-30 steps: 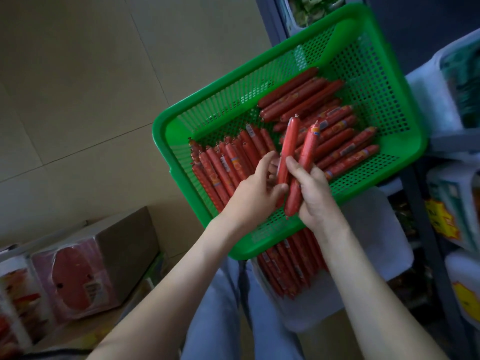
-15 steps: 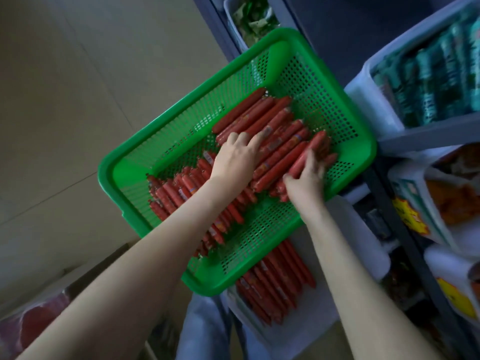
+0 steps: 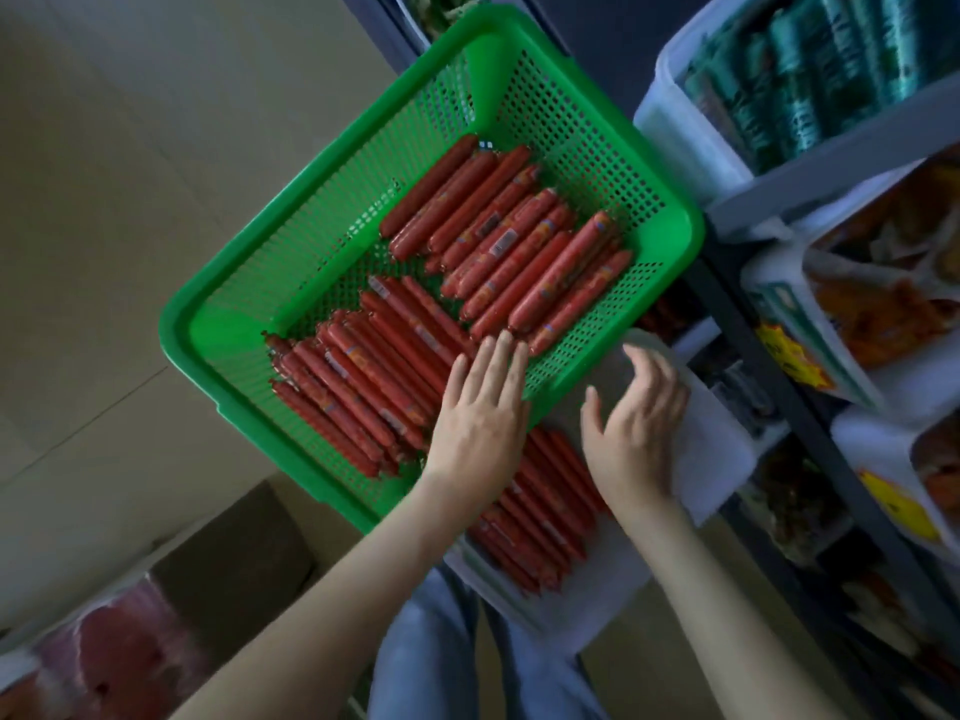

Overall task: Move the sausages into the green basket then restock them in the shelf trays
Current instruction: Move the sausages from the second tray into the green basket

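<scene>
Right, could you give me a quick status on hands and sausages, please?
Left hand flat over the green basket, right hand loose over the white tray, both empty. Sausages piled in basket; more in tray. Basket covers part of tray.

Over on the left, pale beige floor tiles (image 3: 130, 200). Down in the corner sits a brown cardboard box (image 3: 234, 558), pink-wrapped packs (image 3: 109, 662) just beside it. Up on the right, a white tub (image 3: 680, 132) crammed with green packets (image 3: 810, 70). Below that, orange snack bags (image 3: 883, 304) and a yellow tag (image 3: 789, 356).
</scene>
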Available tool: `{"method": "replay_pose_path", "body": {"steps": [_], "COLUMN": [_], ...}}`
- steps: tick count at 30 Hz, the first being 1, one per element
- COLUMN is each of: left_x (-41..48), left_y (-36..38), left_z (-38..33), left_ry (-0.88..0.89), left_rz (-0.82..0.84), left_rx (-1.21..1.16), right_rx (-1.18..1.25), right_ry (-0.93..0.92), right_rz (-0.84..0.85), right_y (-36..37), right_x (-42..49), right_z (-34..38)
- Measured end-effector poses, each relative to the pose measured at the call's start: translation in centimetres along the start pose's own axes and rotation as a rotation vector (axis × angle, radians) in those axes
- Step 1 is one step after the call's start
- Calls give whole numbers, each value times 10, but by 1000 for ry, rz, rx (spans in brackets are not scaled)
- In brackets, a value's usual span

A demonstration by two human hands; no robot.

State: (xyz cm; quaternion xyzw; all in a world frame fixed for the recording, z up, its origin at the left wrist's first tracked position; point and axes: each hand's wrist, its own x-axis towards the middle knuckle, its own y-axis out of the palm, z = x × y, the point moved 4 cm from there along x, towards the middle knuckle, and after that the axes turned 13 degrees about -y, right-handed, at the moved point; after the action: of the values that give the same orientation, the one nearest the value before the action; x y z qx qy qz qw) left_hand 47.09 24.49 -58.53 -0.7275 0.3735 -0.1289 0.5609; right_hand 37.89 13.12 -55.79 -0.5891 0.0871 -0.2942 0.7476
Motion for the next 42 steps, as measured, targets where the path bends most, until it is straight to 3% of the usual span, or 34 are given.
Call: {"method": "replay_pose_path", "body": {"steps": [2, 5, 7, 11, 14, 18, 20, 23, 25, 26, 30, 34, 39, 42], "left_x": [-36, -77, -90, -92, -91, -93, -96, -96, -97, -97, -87, -76, -74, -77], "left_y": [9, 25, 32, 33, 27, 16, 7, -10, -17, -21, -36, -49, -49, -49], "left_z": [-11, -15, -12, -11, -22, -39, -51, -75, -92, -98, -103, -99, -86, -80], "left_ry": [16, 28, 34, 18, 20, -176, -258, -375, -481, -506, -576, -490, -519, -506], "left_rz": [18, 38, 18, -12, -23, -15, 5, 257, 576, 655, 689, 620, 572, 593], "left_rx": [7, 104, 184, 207, 151, -259, -438, -701, -1033, -1172, -1389, -1295, -1212, -1244], "right_rx": [-27, -46, 7, 244, 261, 430, 733, 1312, 1518, 1568, 1554, 1527, 1582, 1579], "right_ry": [20, 107, 164, 349, 465, 675, 793, 859, 812, 796, 770, 749, 854, 848], "right_rz": [296, 968, 1061, 936, 865, 643, 551, 435, 441, 441, 407, 399, 248, 243], "right_y": [16, 47, 59, 68, 63, 25, -3, -48, -70, -78, -93, -93, -87, -81], "right_x": [-41, -100, -117, -116, -116, -109, -103, -89, -79, -74, -58, -48, -42, -38], "right_z": [-15, -28, -30, -31, -37, -50, -50, -33, -21, -18, -14, -10, -2, 6]}}
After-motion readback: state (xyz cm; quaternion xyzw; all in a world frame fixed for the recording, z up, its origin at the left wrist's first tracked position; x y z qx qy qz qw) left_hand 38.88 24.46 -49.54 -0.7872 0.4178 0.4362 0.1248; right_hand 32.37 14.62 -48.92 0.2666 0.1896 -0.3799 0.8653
